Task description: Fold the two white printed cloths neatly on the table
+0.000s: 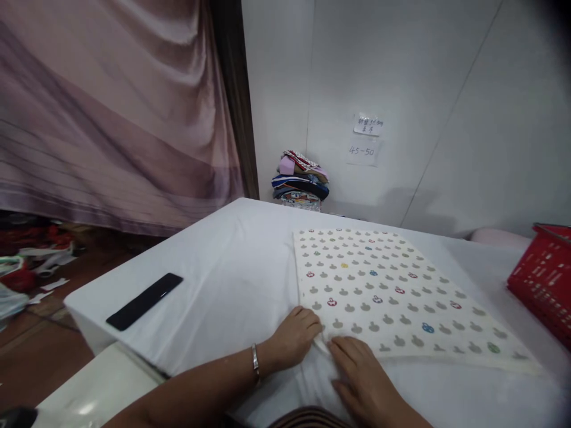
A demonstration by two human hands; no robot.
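Observation:
A cream cloth [357, 282] printed with grey mushroom shapes and a few coloured ones lies spread on the white-covered table [214, 279]. At its near left corner, my left hand [295, 337] is closed with curled fingers on the cloth's edge; a silver bracelet circles that wrist. Just to the right, my right hand [363, 377] rests its fingertips at the near edge of the cloth. Its thumb is apart from the fingers and slightly blurred. Part of the corner between the hands is folded or bunched.
A black phone-like slab [145, 301] lies on the table's left. A red plastic basket [544, 279] stands at the right edge. Folded fabrics [301, 178] are stacked by the wall beyond. A pink curtain [111, 107] hangs at left, above scraps on the floor.

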